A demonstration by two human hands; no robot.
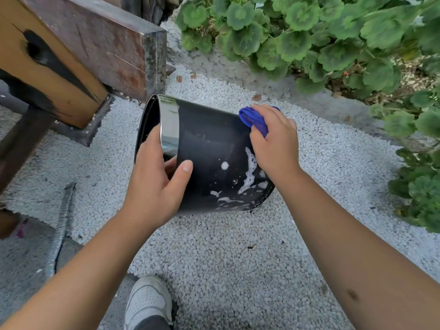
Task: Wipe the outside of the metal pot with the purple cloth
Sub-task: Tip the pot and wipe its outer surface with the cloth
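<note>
The metal pot (209,144) is dark with a shiny band near its rim. It lies tilted on its side over white gravel, mouth facing left. My left hand (154,184) grips the rim, fingers inside and thumb on the outer wall. A bunched purple cloth (252,116) is pressed against the pot's upper right side near the base, with my right hand (276,141) closed over it. White soap foam streaks the lower right of the pot's wall.
White gravel (226,258) covers the ground. A wooden post and rusty metal beam (100,44) stand at the upper left. Green leafy plants (333,39) fill the upper right and right edge. A dark bar (62,225) lies at left. My white shoe (147,303) is at the bottom.
</note>
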